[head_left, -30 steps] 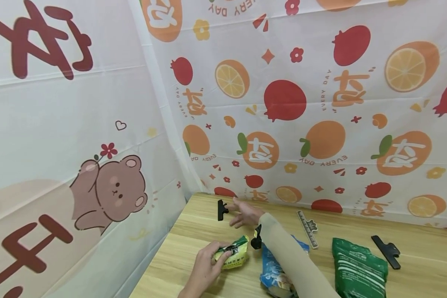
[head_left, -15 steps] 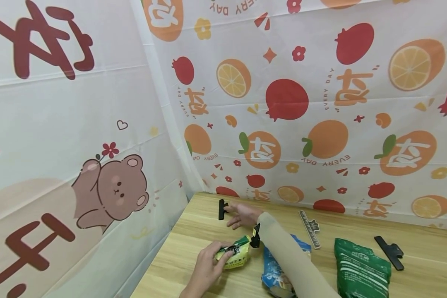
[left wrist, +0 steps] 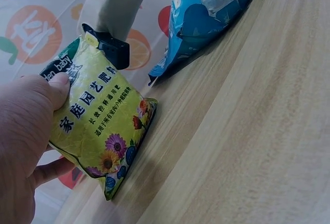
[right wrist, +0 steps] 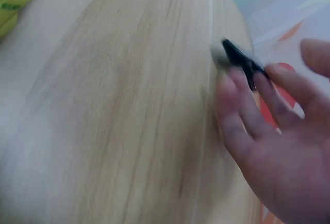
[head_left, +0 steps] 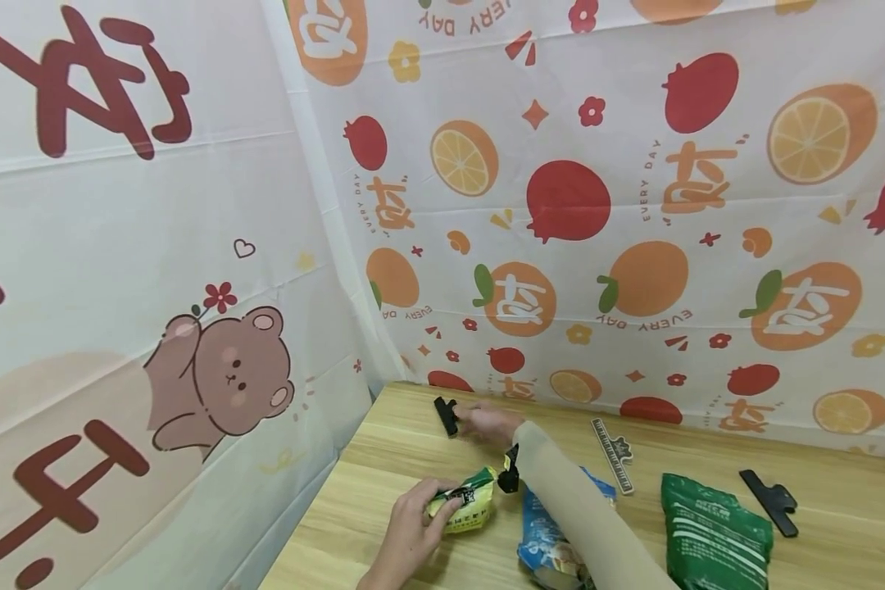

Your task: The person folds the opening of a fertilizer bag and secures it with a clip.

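We see our L hand [left wrist: 23, 126] pinching the yellow bag [left wrist: 98, 110], thumb on its front. R hand [right wrist: 283, 152]: fingers at the black clip [head_left: 446, 416], far L end of table [head_left: 383, 442], thumb apart; blurred, can't tell if gripped. Blue bag's [head_left: 540, 524] by R sleeve [head_left: 568, 483]; then pale clip [head_left: 610, 452], green bag [head_left: 715, 533], 2nd black clip [head_left: 769, 501].

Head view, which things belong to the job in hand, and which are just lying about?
Seemingly in the job:
yellow bag, held by the left hand
black clip, touched by the right hand

Just lying about:
blue bag
green bag
pale clip
far-right clip
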`<action>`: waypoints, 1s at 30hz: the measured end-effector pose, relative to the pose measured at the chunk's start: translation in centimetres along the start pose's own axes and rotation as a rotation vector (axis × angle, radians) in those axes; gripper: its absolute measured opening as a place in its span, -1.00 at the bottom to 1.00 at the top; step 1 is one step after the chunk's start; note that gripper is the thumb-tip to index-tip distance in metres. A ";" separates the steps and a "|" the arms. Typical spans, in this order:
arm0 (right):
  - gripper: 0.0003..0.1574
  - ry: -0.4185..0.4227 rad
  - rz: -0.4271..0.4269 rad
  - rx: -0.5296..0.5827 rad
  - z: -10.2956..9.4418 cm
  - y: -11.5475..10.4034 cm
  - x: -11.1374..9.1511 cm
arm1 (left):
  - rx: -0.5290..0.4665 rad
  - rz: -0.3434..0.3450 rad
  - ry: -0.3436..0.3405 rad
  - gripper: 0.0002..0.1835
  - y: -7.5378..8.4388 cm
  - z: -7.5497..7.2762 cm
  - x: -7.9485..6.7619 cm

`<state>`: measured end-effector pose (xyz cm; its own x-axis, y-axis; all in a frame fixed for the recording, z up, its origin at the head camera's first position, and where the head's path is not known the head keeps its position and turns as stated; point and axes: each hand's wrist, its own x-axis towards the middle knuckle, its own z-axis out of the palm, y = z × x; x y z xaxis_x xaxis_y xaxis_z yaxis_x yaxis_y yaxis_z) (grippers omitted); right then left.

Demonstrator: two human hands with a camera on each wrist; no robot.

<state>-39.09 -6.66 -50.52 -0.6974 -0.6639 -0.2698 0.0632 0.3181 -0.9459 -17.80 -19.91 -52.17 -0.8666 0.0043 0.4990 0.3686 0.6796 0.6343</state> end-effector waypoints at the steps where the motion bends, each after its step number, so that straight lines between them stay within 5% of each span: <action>1: -0.37 0.066 -0.017 -0.043 0.0 0.0 0.0 | 0.001 -0.001 0.000 -0.88 0.0 0.0 0.0; 5: -0.53 0.311 -0.112 -0.161 -0.5 0.0 -0.2 | 0.001 -0.012 -0.011 -0.88 0.0 0.0 -0.1; 12: -0.81 0.520 -0.230 -0.164 -1.4 -0.7 -1.0 | -0.033 -0.042 -0.048 -0.86 0.1 -0.2 -0.2; 22: -0.85 0.552 -0.234 -0.190 -2.4 -2.3 -2.5 | -0.043 -0.039 -0.038 -0.85 -0.3 0.0 -0.2; 30: -0.73 0.465 -0.294 -0.235 -3.1 -2.8 -3.3 | -0.071 -0.038 -0.014 -0.86 -0.6 0.1 0.1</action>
<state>-39.13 -3.26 -46.46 -0.9043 -0.3981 0.1541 -0.3024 0.3428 -0.8894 -18.14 -20.26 -52.63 -0.8847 -0.0099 0.4660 0.3579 0.6260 0.6928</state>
